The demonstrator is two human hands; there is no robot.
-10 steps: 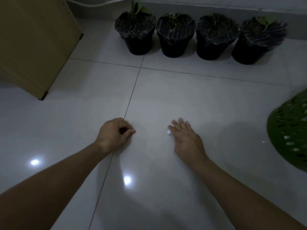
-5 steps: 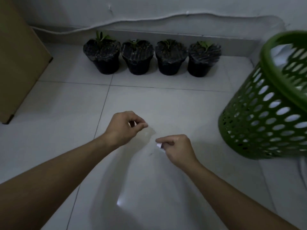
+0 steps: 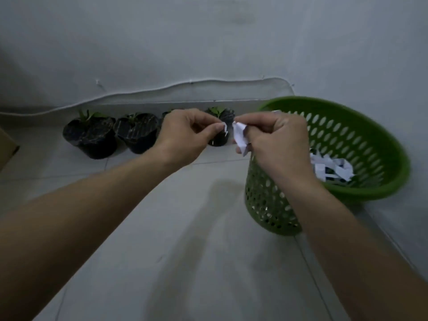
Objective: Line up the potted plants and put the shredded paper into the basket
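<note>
You are holding both hands up over the floor (image 3: 185, 262), near the wall. Your left hand (image 3: 185, 135) is pinching a small white scrap (image 3: 225, 128) between thumb and forefinger. Your right hand (image 3: 275, 142) is gripping a larger crumpled paper (image 3: 239, 137) in its curled fingers, just beside the left hand and at the near rim of the basket (image 3: 370, 144). The green basket is standing at the floor's right side by the wall, with shreds (image 3: 331, 167) lying inside it. The pots (image 3: 92, 137) are sitting in a row along the far wall; your left hand is hiding part of the row.
</note>
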